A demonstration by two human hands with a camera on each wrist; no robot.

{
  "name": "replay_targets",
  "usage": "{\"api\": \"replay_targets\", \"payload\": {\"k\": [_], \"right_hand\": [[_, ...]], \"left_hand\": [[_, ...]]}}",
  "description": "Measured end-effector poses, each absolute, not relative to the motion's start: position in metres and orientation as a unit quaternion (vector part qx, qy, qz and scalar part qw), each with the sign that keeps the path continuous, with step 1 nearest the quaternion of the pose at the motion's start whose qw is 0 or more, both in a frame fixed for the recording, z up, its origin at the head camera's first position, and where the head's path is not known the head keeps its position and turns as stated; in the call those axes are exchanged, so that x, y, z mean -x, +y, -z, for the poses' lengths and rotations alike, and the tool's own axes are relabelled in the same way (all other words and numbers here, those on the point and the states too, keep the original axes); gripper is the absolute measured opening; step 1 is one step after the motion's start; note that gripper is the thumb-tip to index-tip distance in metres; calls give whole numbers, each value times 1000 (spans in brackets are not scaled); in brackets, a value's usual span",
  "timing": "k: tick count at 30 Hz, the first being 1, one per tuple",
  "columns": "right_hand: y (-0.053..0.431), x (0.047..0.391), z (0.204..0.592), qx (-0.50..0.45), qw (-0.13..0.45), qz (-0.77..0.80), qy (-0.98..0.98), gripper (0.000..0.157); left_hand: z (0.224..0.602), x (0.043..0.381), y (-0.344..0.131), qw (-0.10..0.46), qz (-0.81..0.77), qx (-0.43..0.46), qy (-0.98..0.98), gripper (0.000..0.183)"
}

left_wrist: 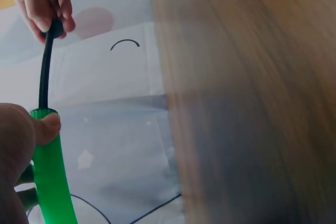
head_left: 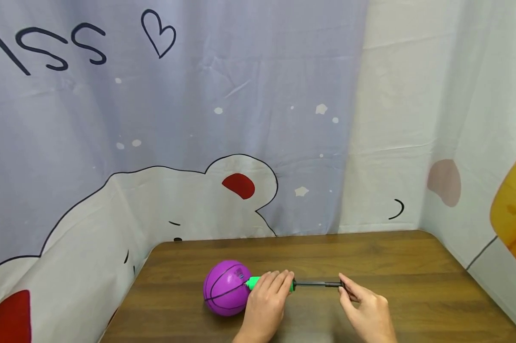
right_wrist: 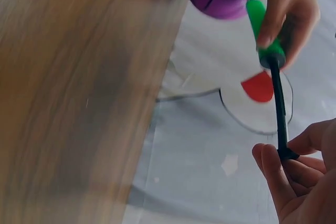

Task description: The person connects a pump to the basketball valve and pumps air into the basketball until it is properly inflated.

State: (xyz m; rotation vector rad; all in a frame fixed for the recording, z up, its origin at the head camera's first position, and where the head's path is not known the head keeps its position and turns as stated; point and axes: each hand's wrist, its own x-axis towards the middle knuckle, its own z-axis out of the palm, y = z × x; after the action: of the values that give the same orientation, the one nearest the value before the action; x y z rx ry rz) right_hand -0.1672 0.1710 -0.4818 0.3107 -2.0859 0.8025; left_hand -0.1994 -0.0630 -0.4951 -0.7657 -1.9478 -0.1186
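A purple ball (head_left: 226, 288) with black seam lines sits on the wooden table, left of both hands. Against its right side points the nozzle end of a green hand pump (left_wrist: 51, 177), which lies level in the head view. My left hand (head_left: 267, 302) grips the green barrel, fingers wrapped over it. From the barrel a black rod (right_wrist: 278, 95) extends well out to the right. At its far end my right hand (head_left: 366, 307) pinches the small black handle (right_wrist: 287, 153) between thumb and fingers. The left palm hides most of the barrel in the head view.
The brown wooden table (head_left: 412, 267) reaches back to a printed curtain (head_left: 283, 71) with a cartoon bear, stars and lettering. The curtain also borders the table on the left and right.
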Motion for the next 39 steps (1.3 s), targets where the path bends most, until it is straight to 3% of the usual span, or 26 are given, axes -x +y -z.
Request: {"api": "replay_targets", "payload": {"k": [12, 18, 25, 39], "right_hand": [[130, 172, 488, -189, 419, -335, -822, 36], [151, 172, 480, -174, 437, -305, -828, 36], [179, 167, 475, -113, 437, -293, -843, 35], [177, 166, 481, -132, 447, -299, -833, 37]], "left_hand": [[496, 194, -49, 463, 52, 321, -825, 30], [490, 195, -57, 425, 75, 323, -842, 47], [487, 196, -67, 431, 93, 320, -838, 45], [489, 196, -71, 451, 93, 335, -822, 39]]}}
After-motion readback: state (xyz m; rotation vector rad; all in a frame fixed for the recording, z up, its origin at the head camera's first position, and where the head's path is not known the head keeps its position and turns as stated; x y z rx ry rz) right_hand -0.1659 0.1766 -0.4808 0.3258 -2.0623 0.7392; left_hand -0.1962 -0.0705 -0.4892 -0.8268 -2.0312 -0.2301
